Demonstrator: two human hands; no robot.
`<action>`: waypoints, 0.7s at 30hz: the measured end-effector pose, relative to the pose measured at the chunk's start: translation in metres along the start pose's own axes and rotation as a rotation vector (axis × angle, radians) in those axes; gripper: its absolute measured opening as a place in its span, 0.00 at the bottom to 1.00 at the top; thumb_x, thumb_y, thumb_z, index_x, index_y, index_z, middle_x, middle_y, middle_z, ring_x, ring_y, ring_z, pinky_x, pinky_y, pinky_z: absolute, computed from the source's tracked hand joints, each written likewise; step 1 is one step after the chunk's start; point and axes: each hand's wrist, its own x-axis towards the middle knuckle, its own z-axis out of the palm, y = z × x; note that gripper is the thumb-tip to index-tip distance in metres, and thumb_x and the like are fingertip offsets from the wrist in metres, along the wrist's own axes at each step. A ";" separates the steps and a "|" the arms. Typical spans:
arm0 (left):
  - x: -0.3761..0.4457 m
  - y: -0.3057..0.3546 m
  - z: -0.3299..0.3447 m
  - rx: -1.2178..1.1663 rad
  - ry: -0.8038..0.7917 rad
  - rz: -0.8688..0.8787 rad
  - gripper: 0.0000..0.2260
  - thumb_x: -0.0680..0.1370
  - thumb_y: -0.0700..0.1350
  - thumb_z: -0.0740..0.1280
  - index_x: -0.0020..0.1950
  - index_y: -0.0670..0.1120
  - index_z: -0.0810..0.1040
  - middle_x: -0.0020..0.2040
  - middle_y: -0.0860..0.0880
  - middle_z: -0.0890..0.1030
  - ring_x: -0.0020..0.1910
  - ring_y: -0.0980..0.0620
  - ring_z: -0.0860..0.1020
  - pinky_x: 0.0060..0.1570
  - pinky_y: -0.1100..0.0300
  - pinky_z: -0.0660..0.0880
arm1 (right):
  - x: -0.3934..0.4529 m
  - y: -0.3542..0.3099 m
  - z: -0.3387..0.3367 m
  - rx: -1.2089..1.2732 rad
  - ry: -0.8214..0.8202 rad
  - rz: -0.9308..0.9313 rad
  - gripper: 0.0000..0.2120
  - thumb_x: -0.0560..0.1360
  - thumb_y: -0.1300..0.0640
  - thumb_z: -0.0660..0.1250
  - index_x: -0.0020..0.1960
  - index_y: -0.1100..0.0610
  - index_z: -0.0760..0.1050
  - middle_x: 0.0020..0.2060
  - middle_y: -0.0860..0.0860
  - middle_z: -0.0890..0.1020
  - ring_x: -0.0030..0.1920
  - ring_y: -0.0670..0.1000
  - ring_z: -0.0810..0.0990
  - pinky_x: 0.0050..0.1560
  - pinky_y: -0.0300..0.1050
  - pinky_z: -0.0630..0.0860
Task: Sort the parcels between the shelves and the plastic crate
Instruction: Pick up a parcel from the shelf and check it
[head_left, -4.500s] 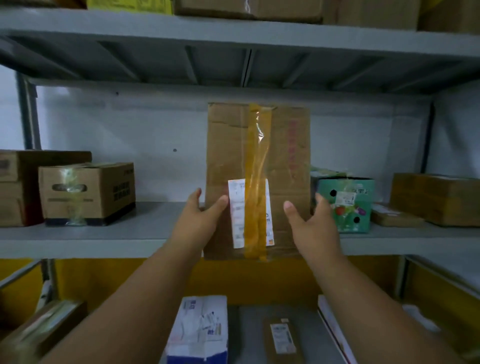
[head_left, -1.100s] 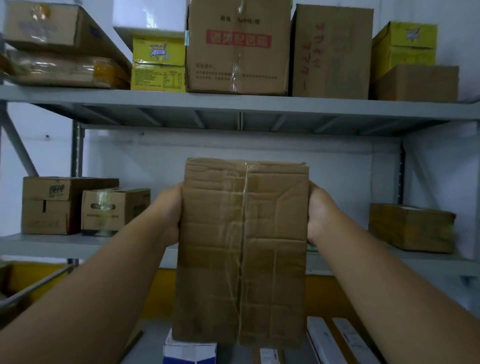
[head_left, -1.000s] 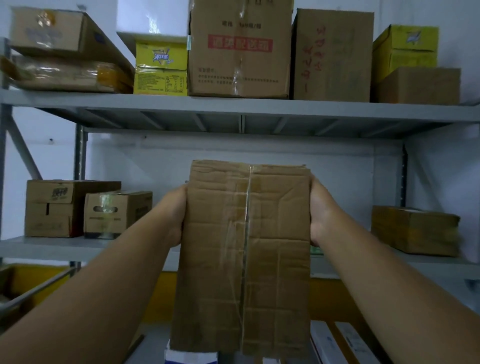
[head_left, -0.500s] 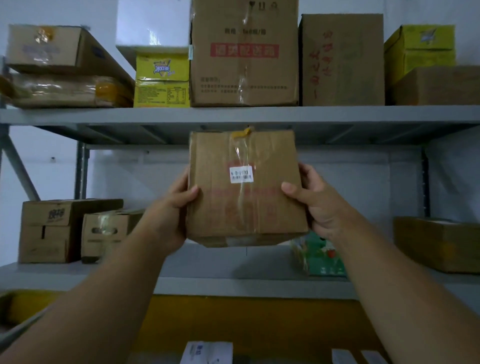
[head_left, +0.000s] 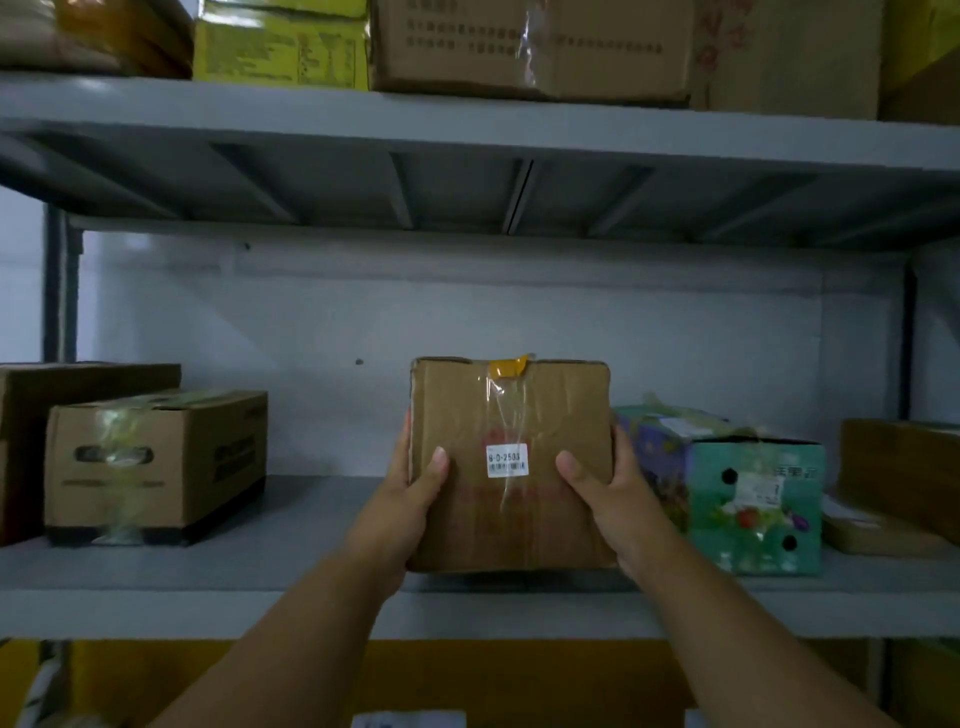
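Hands outstretched, thumbs forward, gripping parcel sides, over shelf

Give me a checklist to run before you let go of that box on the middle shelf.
1. Both hands on the box: ok, left hand and right hand grip its sides.
2. Box bottom resting on the shelf: cannot tell, the base edge meets the shelf surface but contact is unclear.
3. Gap to the green box: ok, apart.
4. Room on the left toward the brown carton: ok.
5. Label facing out: ok.
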 end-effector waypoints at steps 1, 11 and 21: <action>0.010 -0.009 -0.005 -0.009 -0.009 -0.040 0.35 0.73 0.64 0.66 0.78 0.66 0.57 0.69 0.47 0.76 0.60 0.44 0.81 0.49 0.47 0.82 | 0.005 0.010 0.005 -0.010 0.007 0.016 0.46 0.61 0.38 0.76 0.75 0.39 0.61 0.60 0.45 0.78 0.57 0.51 0.81 0.56 0.60 0.82; 0.059 -0.079 -0.021 -0.063 -0.107 -0.078 0.35 0.73 0.68 0.69 0.77 0.61 0.63 0.68 0.51 0.79 0.64 0.48 0.80 0.67 0.44 0.74 | 0.029 0.079 0.013 -0.094 0.154 0.076 0.41 0.56 0.34 0.77 0.66 0.39 0.69 0.55 0.41 0.82 0.57 0.48 0.82 0.63 0.57 0.79; 0.061 -0.084 -0.022 -0.030 -0.122 -0.022 0.37 0.71 0.70 0.68 0.78 0.61 0.61 0.69 0.52 0.78 0.65 0.50 0.79 0.68 0.45 0.74 | 0.029 0.087 0.014 -0.116 0.161 0.046 0.55 0.49 0.24 0.77 0.72 0.42 0.67 0.57 0.41 0.81 0.60 0.49 0.81 0.64 0.58 0.78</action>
